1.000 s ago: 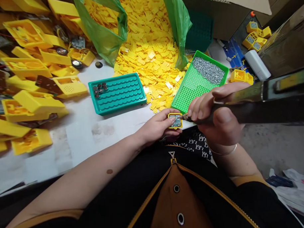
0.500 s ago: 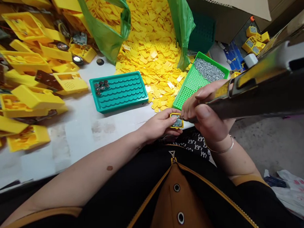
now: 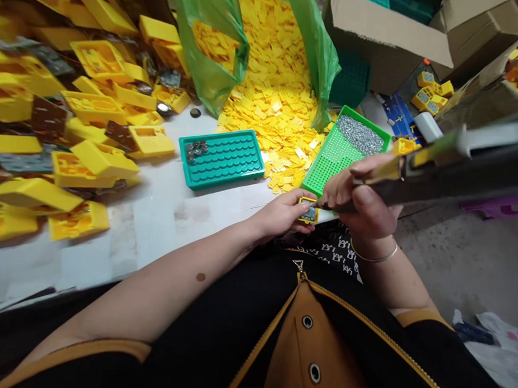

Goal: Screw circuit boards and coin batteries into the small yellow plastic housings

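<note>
Near my lap, my left hand (image 3: 283,216) is closed on a small yellow plastic case (image 3: 308,211), its thumb over the edge. A grey-green circuit board shows inside the case. My right hand (image 3: 366,209) is wrapped round a long dark screwdriver (image 3: 438,169), probably a powered one, which lies slanted out to the right. Its narrow front end points at the right side of the case; whether the tip touches a screw is too small to tell. Just beyond my hands stands a bright green tray (image 3: 317,176) with a heap of small silver screws (image 3: 358,135) at its far end.
A teal ridged tray (image 3: 228,159) holds several small round metal parts at its left. Behind it, a green bag (image 3: 208,62) spills small yellow plastic pieces (image 3: 267,75). Yellow housings (image 3: 104,109) are piled at the left. Cardboard boxes (image 3: 387,45) stand at the back right.
The view has shifted, so the trays and the pile appear further right and more of the boxes shows. Both hands keep their hold, with the screwdriver still at the case.
</note>
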Motion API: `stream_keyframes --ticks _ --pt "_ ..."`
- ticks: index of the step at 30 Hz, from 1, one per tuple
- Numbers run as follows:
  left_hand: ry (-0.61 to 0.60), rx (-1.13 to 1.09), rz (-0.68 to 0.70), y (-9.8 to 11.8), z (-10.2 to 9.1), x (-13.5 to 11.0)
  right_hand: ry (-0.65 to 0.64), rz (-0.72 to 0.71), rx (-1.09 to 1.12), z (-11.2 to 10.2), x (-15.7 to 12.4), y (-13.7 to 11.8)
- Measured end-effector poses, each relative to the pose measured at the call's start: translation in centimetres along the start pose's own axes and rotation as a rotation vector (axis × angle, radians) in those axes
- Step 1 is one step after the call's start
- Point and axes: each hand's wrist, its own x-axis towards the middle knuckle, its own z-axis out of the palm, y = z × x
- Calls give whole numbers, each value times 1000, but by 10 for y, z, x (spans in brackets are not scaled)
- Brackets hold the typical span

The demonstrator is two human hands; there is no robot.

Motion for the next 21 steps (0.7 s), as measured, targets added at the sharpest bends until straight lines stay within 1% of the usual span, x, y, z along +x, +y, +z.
stream_keyframes --ticks 2,3,5,6,8,10,13,14,15,18,19,21 --pt "2 68 -12 0 5 1 85 -48 259 -3 1 -8" --pt "9 108 -10 0 7 1 89 -61 362 -5 1 -12" --pt "44 188 19 -1 11 1 53 -66 456 -9 0 -20" --pt "48 221 40 -2 12 0 61 -62 478 -11 -1 -24" --pt "14 283 88 -3 13 -5 117 -48 492 -15 -6 -30" --pt "-16 411 175 -3 14 -11 200 -35 474 -14 -12 -37" --pt "35 704 359 -5 16 -17 317 -46 409 -6 -20 -48" --pt "51 760 372 -6 18 -17 345 -46 376 -3 -22 -53" --pt "52 782 349 -7 19 -16 361 -41 346 0 -23 -57" --pt "35 769 222 -8 18 -17 371 -15 289 1 -20 -71" --pt "40 778 220 -8 14 -19 381 -12 282 -2 -19 -75" --pt "55 816 283 -4 1 -29 452 -8 250 -11 -20 -79"
